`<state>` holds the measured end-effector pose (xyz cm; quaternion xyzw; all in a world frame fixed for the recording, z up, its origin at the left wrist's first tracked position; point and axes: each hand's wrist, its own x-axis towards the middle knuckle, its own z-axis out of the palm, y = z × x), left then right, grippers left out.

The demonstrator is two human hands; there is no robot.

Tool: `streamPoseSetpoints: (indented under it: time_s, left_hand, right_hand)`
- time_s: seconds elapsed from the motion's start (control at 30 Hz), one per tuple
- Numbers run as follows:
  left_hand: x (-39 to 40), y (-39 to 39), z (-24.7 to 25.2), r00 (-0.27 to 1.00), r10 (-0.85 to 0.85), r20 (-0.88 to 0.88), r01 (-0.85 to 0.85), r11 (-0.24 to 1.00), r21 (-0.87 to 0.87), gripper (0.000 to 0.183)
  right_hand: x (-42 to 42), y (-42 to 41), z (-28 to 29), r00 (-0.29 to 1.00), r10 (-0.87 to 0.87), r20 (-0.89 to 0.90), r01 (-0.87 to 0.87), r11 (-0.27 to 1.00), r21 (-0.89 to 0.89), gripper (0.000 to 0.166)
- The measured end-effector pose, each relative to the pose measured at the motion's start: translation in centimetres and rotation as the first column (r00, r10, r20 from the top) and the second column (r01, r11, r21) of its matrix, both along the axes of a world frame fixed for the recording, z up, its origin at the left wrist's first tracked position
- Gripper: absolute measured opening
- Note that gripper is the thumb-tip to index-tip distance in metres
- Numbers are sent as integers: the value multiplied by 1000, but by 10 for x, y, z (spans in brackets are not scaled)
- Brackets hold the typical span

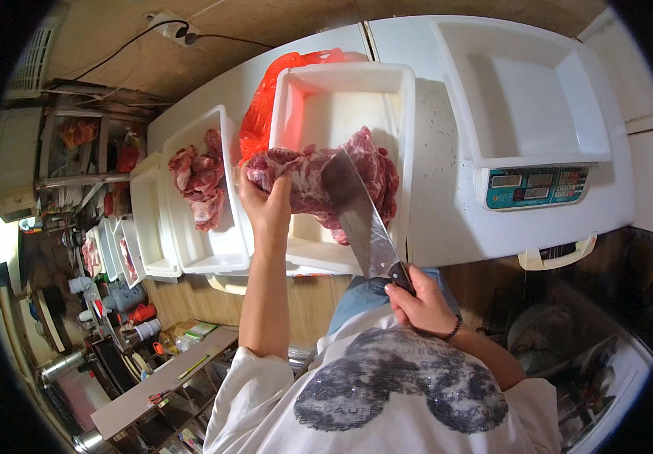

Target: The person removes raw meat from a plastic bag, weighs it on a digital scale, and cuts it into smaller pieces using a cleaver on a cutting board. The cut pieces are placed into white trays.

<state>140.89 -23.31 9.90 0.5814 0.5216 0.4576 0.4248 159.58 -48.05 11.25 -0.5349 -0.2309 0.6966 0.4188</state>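
Note:
My left hand [267, 198] grips the left end of a large piece of raw red meat [309, 179], thumb on top. The meat lies across a white plastic tub [346, 122], lifted partly above its floor on the left. My right hand [420, 301] holds a broad kitchen knife [355, 210] by its black riveted handle. The blade slants up and left over the meat, its tip near the middle of the piece. Whether the edge is in the meat or only against it, I cannot tell.
To the left, more raw meat [199, 181] lies in another white tub [233, 187]. A red plastic bag [267, 105] sits behind the middle tub. At right, a large white tub [525, 102] rests on a digital scale [536, 187]. Scissors [159, 397] lie on a lower shelf.

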Motion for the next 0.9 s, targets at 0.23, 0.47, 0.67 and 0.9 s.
streamPoseSetpoints:
  time_s: [0.23, 0.47, 0.67, 0.9]
  left_hand:
    - [53, -47, 37, 982, -177, -65, 177, 984, -6, 26]
    - [42, -6, 44, 984, -2, 177, 11, 999, -49, 19]
    - [18, -15, 48, 941, 38, 336, -6, 995, -95, 23]
    - [27, -54, 77, 941, 22, 338, 34, 986, -161, 23]
  right_hand:
    - [-38, 60, -25, 980, -104, -169, 105, 995, -5, 18]
    - [-56, 41, -10, 963, -53, -265, 38, 997, -64, 17]
    - [-97, 67, -31, 853, -235, -466, 209, 972, -109, 23]
    - [-96, 89, -20, 834, -205, -512, 229, 973, -16, 14]
